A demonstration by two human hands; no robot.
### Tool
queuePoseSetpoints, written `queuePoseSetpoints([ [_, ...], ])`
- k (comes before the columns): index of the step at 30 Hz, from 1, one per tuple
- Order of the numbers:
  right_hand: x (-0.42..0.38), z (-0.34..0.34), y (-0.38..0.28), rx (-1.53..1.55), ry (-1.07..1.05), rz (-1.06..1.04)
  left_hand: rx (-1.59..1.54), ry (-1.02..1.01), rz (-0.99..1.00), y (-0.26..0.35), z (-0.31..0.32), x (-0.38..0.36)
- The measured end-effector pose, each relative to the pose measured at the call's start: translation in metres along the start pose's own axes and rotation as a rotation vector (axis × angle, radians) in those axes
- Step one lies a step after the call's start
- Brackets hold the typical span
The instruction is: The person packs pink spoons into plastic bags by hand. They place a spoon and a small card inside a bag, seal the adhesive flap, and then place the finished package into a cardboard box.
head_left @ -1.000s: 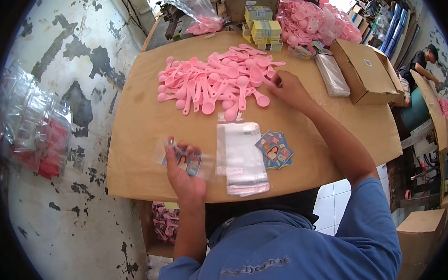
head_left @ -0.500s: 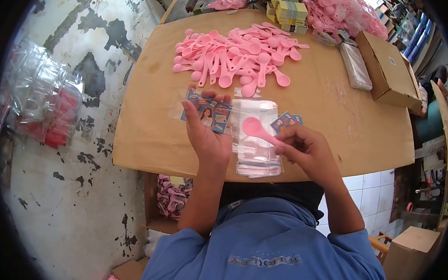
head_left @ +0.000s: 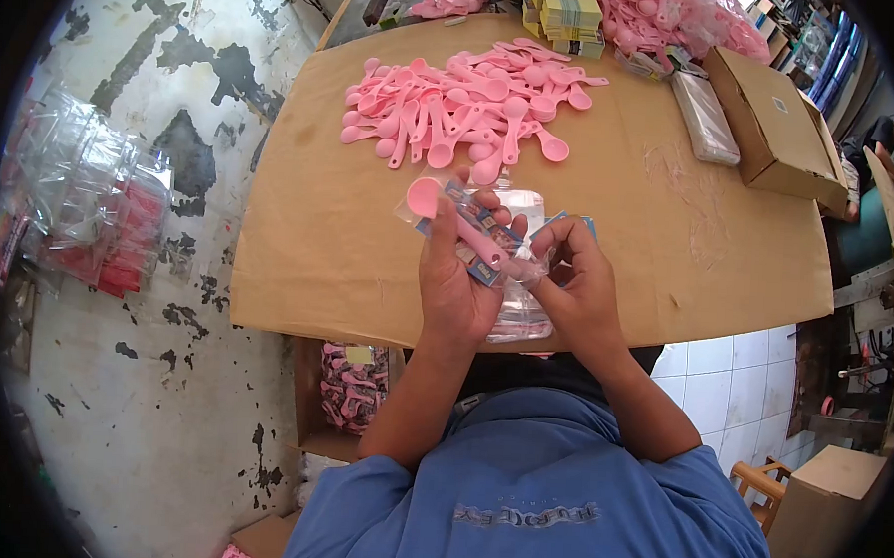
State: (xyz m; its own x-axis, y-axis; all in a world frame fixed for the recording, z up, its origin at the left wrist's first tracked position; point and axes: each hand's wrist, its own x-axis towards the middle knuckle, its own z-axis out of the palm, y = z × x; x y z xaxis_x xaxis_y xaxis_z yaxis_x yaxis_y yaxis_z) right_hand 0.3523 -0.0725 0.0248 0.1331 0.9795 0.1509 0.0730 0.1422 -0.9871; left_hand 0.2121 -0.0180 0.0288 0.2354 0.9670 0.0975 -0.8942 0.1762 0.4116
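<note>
Above the brown-covered tabletop's (head_left: 747,262) near edge, the left hand (head_left: 458,304) grasps a pink plastic spoon (head_left: 478,242), blue printed card (head_left: 483,273) and clear plastic bag (head_left: 529,270) (spoon inside or atop, I cannot tell); the right hand (head_left: 584,290) pinches the bag's end, brown surface spreading wide rightward.

The spoon (head_left: 479,241) is made of smooth plastic, the bag (head_left: 527,270) of clear, glossy film. The counter (head_left: 315,223) is covered in matt, paper-like sheeting, the box (head_left: 768,123) is made of dull cardboard, and the wall (head_left: 198,383) is flaked and rough.
</note>
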Motion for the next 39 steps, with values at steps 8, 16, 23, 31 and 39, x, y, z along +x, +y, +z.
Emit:
queuePoseSetpoints([
  [8,-0.001,-0.028,-0.006,-0.398,-0.042,-0.734,0.124,0.095,-0.111,0.014,0.002,0.004],
  [16,0.006,-0.061,-0.021,-0.583,-0.046,-0.654,0.042,0.045,-0.303,0.021,0.010,0.006],
  [23,0.023,-0.039,-0.026,-0.504,-0.162,-0.783,0.107,0.002,-0.479,0.008,0.003,-0.004],
  [31,0.011,-0.042,-0.035,-0.007,-0.146,-0.070,0.600,-0.270,-0.234,0.022,0.012,-0.010],
  [39,0.005,-0.037,-0.016,-0.052,0.121,-0.178,0.898,-0.136,-0.185,0.013,0.016,-0.024],
])
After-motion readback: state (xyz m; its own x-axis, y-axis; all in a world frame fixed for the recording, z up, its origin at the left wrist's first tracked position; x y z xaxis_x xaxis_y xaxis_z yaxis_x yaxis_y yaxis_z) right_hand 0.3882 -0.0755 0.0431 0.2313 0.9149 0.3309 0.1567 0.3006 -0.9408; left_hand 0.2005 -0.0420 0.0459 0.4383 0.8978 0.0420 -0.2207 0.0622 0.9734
